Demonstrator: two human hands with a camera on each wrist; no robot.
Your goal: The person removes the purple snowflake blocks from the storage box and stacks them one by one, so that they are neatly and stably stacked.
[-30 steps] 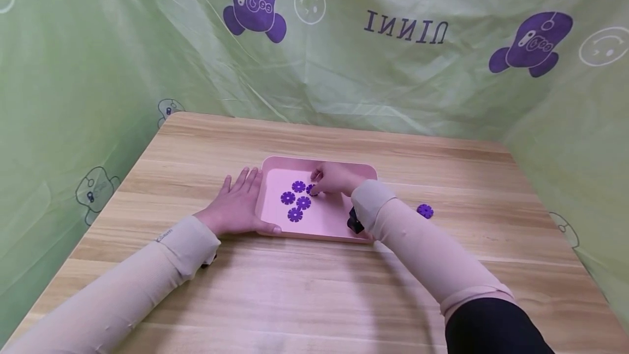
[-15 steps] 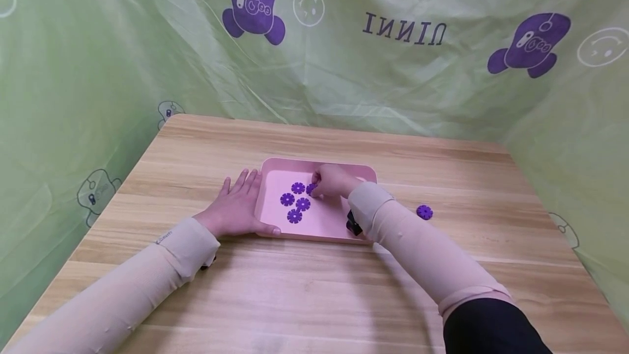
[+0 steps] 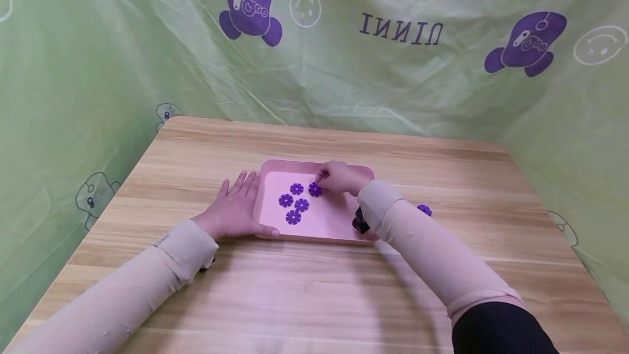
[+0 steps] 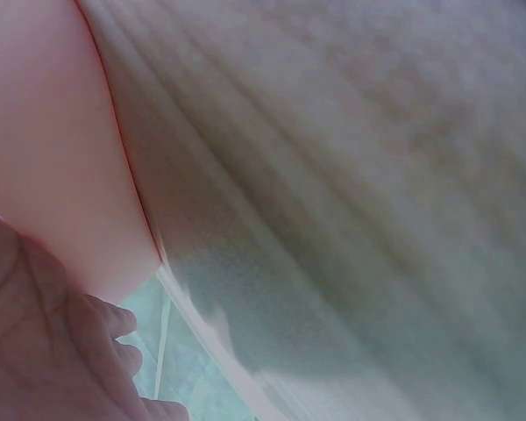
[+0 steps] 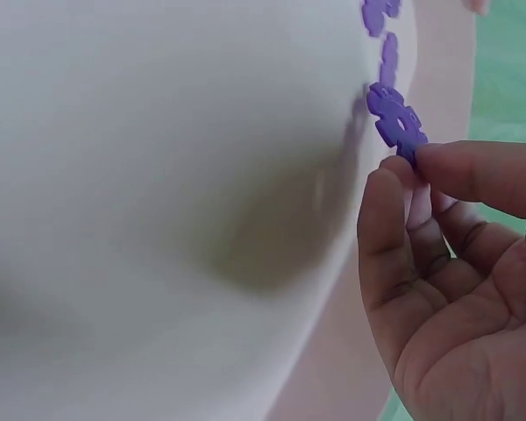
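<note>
My right hand (image 3: 340, 177) is over the back of a pink tray (image 3: 339, 236) in the head view. Its thumb and forefinger pinch the edge of a purple snowflake disc (image 5: 396, 118), seen tilted in the right wrist view. Several more purple snowflake discs (image 3: 286, 200) lie in a loose group on the tray's left half. My left hand (image 3: 233, 209) rests with straight fingers along the tray's left side, its thumb at the front rim. In the left wrist view, the palm of my left hand (image 4: 35, 324) shows beside the tray's pale pink wall (image 4: 53, 132).
One purple snowflake disc (image 3: 425, 210) lies on the wooden table (image 3: 295, 299) right of the tray, partly covered by my right sleeve (image 3: 417, 234). A green printed curtain (image 3: 314, 70) hangs around the table's back and sides.
My right hand has shifted slightly right, and the pinched disc now shows more fully beyond the fingertips. My right sleeve now overlaps the disc on the table. The left hand stays by the tray.
</note>
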